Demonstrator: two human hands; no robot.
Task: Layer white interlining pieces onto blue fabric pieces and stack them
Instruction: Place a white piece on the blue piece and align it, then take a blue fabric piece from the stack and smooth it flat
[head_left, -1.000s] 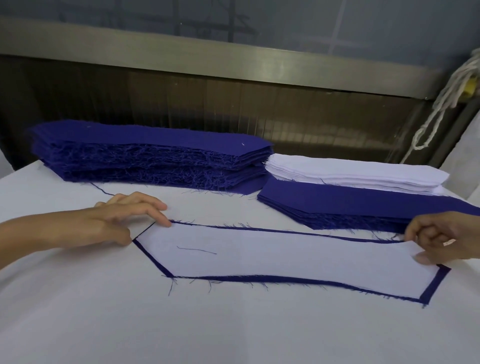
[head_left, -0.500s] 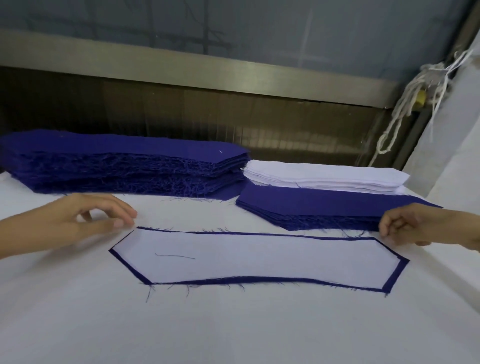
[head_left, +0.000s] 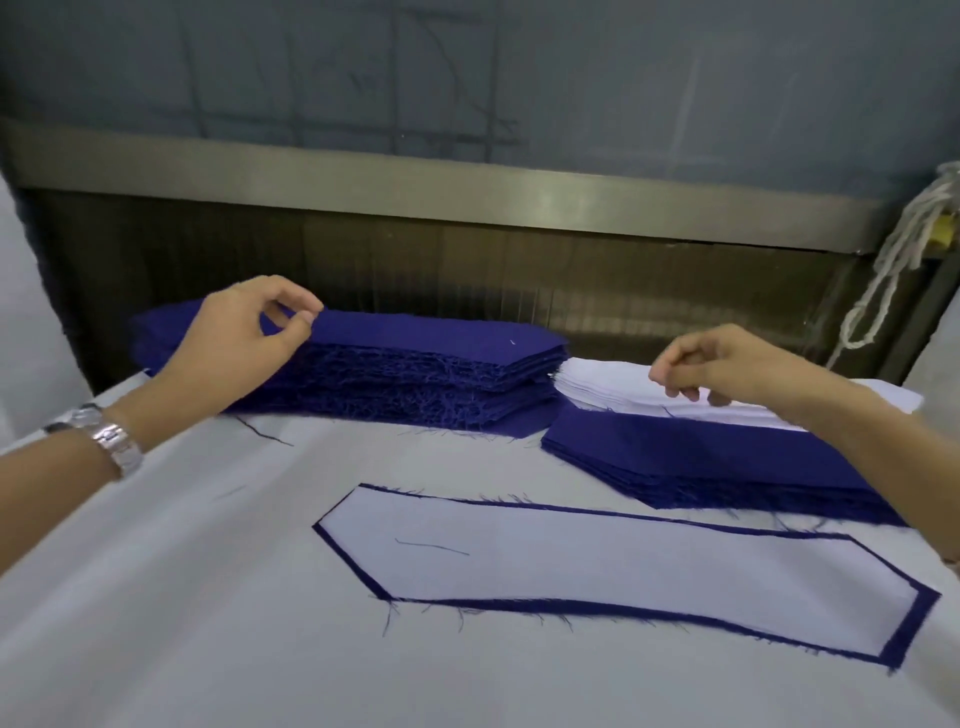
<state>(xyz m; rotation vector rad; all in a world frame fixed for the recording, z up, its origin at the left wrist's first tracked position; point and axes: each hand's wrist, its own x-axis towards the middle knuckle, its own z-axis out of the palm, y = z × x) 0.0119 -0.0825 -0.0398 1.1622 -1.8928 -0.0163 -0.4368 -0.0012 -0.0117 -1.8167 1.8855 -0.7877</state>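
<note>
White table (head_left: 156, 597) | left hand (head_left: 244, 343) pinches blue piece (head_left: 441, 338), far left | right hand (head_left: 727, 369) over interlining (head_left: 597, 384), grip unclear | limp; lift corners

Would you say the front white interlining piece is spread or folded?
Spread flat: the white interlining piece lies on the blue fabric piece, blue edge showing all round.

A table covered with smooth white cloth (head_left: 182, 623) carries everything. At its far side lies a tall stack of dark blue cut fabric pieces (head_left: 415, 379) with frayed edges. Just right of this stack sits a lower stack of the same blue pieces (head_left: 701, 457). Nearer than the tall stack, well apart from it, one flat blue piece (head_left: 909, 626) lies. A loose dark thread (head_left: 262, 432) lies just in front of the tall stack.
</note>
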